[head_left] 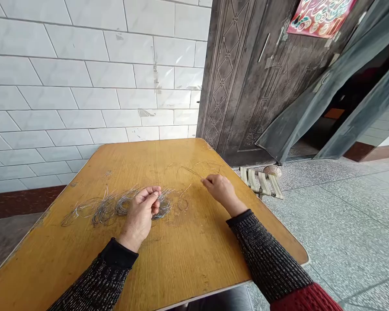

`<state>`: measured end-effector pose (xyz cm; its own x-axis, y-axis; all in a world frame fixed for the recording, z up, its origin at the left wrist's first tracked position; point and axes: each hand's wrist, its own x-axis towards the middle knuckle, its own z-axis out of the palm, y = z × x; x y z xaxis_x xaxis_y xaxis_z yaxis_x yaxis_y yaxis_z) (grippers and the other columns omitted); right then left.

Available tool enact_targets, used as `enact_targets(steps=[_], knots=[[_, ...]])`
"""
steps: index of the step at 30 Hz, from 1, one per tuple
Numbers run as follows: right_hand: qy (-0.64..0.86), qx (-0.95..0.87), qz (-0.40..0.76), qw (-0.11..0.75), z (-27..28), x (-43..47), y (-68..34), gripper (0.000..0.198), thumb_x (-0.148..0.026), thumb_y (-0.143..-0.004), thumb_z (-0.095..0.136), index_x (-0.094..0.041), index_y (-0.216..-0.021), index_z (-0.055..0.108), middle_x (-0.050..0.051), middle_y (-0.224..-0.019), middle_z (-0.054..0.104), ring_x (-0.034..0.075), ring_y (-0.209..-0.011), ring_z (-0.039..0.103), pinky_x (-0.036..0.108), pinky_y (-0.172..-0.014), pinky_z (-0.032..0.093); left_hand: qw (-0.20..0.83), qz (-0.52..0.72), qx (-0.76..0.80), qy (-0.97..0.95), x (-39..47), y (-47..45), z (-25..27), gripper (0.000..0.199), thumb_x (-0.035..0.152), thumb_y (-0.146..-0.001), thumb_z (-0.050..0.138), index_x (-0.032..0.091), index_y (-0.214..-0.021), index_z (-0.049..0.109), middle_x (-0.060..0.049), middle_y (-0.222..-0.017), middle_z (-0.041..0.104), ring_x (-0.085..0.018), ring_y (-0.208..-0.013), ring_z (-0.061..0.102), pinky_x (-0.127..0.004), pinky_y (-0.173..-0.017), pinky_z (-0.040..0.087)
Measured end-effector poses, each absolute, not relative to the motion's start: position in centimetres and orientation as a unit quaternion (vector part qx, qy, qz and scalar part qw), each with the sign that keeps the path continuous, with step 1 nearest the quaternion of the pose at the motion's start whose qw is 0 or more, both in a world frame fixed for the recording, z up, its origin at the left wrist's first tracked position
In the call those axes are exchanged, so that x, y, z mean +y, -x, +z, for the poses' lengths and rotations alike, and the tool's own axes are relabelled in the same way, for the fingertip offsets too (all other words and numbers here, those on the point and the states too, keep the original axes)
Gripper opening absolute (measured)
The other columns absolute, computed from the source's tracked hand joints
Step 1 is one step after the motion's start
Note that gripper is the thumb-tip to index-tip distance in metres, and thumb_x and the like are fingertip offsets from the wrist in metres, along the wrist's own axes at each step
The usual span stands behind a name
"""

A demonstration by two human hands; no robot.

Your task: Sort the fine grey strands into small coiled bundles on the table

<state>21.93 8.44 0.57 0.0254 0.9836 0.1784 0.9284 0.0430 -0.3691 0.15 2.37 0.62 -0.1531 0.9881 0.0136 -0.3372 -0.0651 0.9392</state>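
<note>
My left hand (141, 211) is closed in a pinch above the table, partly in front of the coiled wires. What its thumb and forefinger hold, if anything, is too fine to make out. My right hand (219, 189) is closed too, with a thin wire (192, 171) running up to its fingertips. Left of my left hand lie a loose wire coil (103, 212) and a rounder wire bundle (121, 204). Another grey wire bundle (164, 206) shows just past my left fingers. Between the hands, a single wire strand curls into a small loop (183, 204).
The wooden table (188, 255) reaches toward a white tiled wall (94, 77). A dark carved door (240, 86) stands behind on the right, beside a grey curtain (298, 112). Close to the table's right edge is a low stool with woven straps (262, 181).
</note>
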Motion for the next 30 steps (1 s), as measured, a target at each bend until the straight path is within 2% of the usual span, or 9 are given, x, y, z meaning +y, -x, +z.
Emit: enact_targets(steps=[3, 6, 10, 14, 19, 25, 30], knots=[[0.724, -0.664, 0.027, 0.185, 0.1, 9.5, -22.8, 0.032, -0.037, -0.088, 0.038, -0.018, -0.093, 0.063, 0.011, -0.087, 0.065, 0.021, -0.080, 0.060, 0.026, -0.060, 0.036, 0.531, 0.621, 0.433, -0.382, 2.3, -0.2, 0.6, 0.020, 0.021, -0.059, 0.069, 0.013, -0.076, 0.063, 0.001, -0.070, 0.057, -0.004, -0.048, 0.044, -0.015, -0.041, 0.031], [0.726, -0.668, 0.010, 0.160, -0.6, 10.4, -22.7, 0.031, -0.039, -0.088, 0.040, -0.019, -0.097, 0.062, 0.011, -0.095, 0.064, 0.023, -0.084, 0.061, 0.028, -0.063, 0.039, 0.533, 0.618, 0.431, -0.384, 2.3, -0.3, 0.6, 0.020, 0.023, -0.059, 0.069, 0.013, -0.076, 0.064, 0.001, -0.069, 0.057, -0.004, -0.048, 0.044, -0.015, -0.041, 0.031], [0.716, -0.684, -0.010, 0.138, -1.2, 11.2, -22.1, 0.026, -0.033, -0.088, 0.043, -0.020, -0.099, 0.062, 0.012, -0.102, 0.061, 0.023, -0.087, 0.061, 0.029, -0.067, 0.041, 0.534, 0.614, 0.432, -0.388, 2.2, -0.5, 0.6, 0.018, 0.022, -0.060, 0.068, 0.013, -0.075, 0.064, 0.001, -0.067, 0.057, -0.004, -0.047, 0.044, -0.015, -0.041, 0.030], [0.712, -0.691, -0.018, 0.122, -1.1, 11.6, -21.9, 0.023, -0.024, -0.087, 0.042, -0.018, -0.092, 0.064, 0.014, -0.097, 0.062, 0.024, -0.085, 0.062, 0.031, -0.067, 0.042, 0.532, 0.609, 0.438, -0.392, 2.1, -0.5, 0.6, 0.018, 0.023, -0.060, 0.068, 0.014, -0.075, 0.064, 0.001, -0.068, 0.057, -0.004, -0.047, 0.044, -0.016, -0.041, 0.031], [0.722, -0.680, -0.022, 0.126, -0.9, 11.5, -22.0, 0.022, -0.017, -0.084, 0.041, -0.015, -0.092, 0.062, 0.017, -0.093, 0.063, 0.025, -0.081, 0.063, 0.031, -0.065, 0.041, 0.539, 0.589, 0.441, -0.410, 2.2, -0.4, 0.4, 0.017, 0.024, -0.062, 0.068, 0.013, -0.074, 0.064, 0.002, -0.062, 0.055, -0.004, -0.045, 0.041, -0.016, -0.041, 0.030], [0.741, -0.652, -0.022, 0.157, -0.7, 11.3, -22.2, 0.023, -0.022, -0.085, 0.039, -0.017, -0.095, 0.059, 0.011, -0.081, 0.066, 0.023, -0.073, 0.063, 0.027, -0.058, 0.037, 0.542, 0.586, 0.443, -0.409, 2.3, -0.4, 0.3, 0.017, 0.024, -0.061, 0.068, 0.013, -0.075, 0.064, 0.002, -0.064, 0.056, -0.004, -0.045, 0.042, -0.016, -0.042, 0.030], [0.742, -0.641, -0.038, 0.191, -0.3, 11.0, -22.3, 0.023, -0.025, -0.087, 0.037, -0.018, -0.093, 0.058, 0.008, -0.077, 0.065, 0.018, -0.067, 0.060, 0.023, -0.052, 0.029, 0.544, 0.589, 0.439, -0.405, 2.3, -0.3, 0.3, 0.018, 0.024, -0.060, 0.068, 0.014, -0.074, 0.064, 0.002, -0.066, 0.056, -0.004, -0.045, 0.042, -0.017, -0.042, 0.030]])
